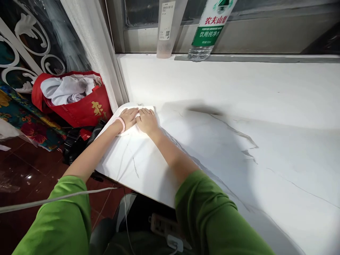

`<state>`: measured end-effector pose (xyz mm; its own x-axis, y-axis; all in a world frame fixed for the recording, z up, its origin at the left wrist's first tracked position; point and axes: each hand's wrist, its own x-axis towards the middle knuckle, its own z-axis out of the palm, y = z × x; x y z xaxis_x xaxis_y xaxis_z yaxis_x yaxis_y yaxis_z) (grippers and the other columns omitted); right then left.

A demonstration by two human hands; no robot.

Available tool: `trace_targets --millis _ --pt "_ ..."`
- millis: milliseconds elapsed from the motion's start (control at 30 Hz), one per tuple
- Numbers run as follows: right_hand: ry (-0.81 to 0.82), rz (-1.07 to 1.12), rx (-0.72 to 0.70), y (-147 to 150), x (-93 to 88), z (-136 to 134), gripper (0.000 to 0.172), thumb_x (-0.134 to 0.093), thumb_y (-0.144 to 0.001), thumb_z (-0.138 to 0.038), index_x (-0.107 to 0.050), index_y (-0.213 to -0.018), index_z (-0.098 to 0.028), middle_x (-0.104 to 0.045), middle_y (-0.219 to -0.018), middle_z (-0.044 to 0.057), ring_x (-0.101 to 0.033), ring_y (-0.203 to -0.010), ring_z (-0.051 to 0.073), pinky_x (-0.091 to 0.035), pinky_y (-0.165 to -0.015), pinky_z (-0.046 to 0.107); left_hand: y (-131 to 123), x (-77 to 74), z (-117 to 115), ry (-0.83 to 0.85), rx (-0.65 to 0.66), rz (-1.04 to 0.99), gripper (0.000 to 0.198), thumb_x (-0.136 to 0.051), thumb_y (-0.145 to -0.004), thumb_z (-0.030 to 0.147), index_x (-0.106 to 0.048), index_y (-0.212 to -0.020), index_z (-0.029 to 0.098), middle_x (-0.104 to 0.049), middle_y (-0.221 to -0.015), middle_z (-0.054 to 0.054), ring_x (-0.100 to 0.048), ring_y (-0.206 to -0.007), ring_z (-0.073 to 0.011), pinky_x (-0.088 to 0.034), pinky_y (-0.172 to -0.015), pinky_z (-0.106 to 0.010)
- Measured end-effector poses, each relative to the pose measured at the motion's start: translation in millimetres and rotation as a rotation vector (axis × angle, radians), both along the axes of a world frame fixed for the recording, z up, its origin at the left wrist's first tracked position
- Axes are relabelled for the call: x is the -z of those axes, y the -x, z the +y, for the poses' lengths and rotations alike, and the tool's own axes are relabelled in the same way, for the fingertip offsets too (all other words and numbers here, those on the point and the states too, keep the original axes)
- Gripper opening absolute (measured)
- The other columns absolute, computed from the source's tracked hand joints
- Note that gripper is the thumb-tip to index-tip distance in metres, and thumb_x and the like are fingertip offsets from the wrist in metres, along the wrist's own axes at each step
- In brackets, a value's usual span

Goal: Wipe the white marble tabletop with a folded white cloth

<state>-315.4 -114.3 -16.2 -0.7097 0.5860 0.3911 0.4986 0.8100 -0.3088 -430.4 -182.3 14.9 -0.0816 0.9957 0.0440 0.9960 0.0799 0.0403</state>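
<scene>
At the far left corner of a white marble-patterned table [223,163], a folded white cloth [135,131] lies flat. My left hand [129,118], with a pink beaded bracelet [122,124] on its wrist, rests palm down on the cloth with its fingers stretched out. Close beside it, almost touching, my right hand [147,120] also presses down on the cloth, fingers laid forward. Both palms and the cloth beneath them are hidden. Green sleeves cover my upper arms.
A red bag [79,109] of light clothes stands left of the table, above a black strap [71,143]. On the window ledge are a water bottle [208,35] and a frosted container [166,42]. A white cable [79,193] crosses near my left arm; a power strip [162,225] sits below.
</scene>
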Motion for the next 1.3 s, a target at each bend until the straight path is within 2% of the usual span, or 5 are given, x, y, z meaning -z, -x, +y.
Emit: trace_targets --millis 433,600,967,1133,1300 --pt "-0.157 -0.023 -0.213 -182 12.4 -85 0.051 -0.031 -0.093 -0.02 -0.054 -0.136 -0.004 -0.054 -0.142 0.018 -0.046 -0.135 0.027 -0.033 -0.116 0.048 -175 20.9 -113 -0.145 0.029 0.0 0.061 -0.033 -0.096 0.031 -0.036 -0.145 -0.004 -0.031 -0.156 -0.023 -0.013 -0.148 -0.0412 -0.013 -0.119 -0.06" --pt "-0.151 0.025 -0.154 -199 20.3 -51 0.052 -0.031 -0.091 -0.018 -0.057 -0.131 -0.001 -0.059 -0.136 0.019 -0.052 -0.13 0.027 -0.036 -0.113 0.047 -189 15.6 -73 -0.054 0.071 -0.048 0.061 -0.035 -0.094 0.027 -0.034 -0.146 -0.003 -0.033 -0.155 -0.022 -0.021 -0.148 -0.0349 -0.015 -0.12 -0.056" --pt "-0.106 0.0 0.088 -158 15.9 93 0.042 -0.032 -0.085 -0.011 -0.064 -0.113 -0.009 -0.068 -0.117 0.018 -0.06 -0.113 0.028 -0.042 -0.102 0.041 -152 16.5 97 -0.036 0.139 -0.065 0.05 -0.034 -0.097 0.023 -0.038 -0.144 0.006 -0.037 -0.155 -0.014 -0.032 -0.144 -0.022 -0.017 -0.121 -0.045" --pt "-0.109 -0.013 0.129 -154 14.4 103 0.041 -0.032 -0.086 -0.01 -0.063 -0.113 -0.009 -0.068 -0.118 0.017 -0.058 -0.114 0.027 -0.04 -0.103 0.039 -148 16.3 112 -0.039 0.14 -0.063 0.05 -0.034 -0.097 0.022 -0.039 -0.144 0.007 -0.038 -0.155 -0.014 -0.032 -0.144 -0.0218 -0.017 -0.121 -0.044" --pt "-0.099 -0.023 0.138 -170 15.8 77 0.044 -0.03 -0.089 -0.012 -0.061 -0.119 -0.008 -0.064 -0.128 0.017 -0.055 -0.122 0.027 -0.037 -0.107 0.041 -160 16.5 85 -0.059 0.149 -0.065 0.049 -0.034 -0.096 0.023 -0.041 -0.143 0.009 -0.04 -0.154 -0.013 -0.034 -0.143 -0.0227 -0.019 -0.12 -0.045"
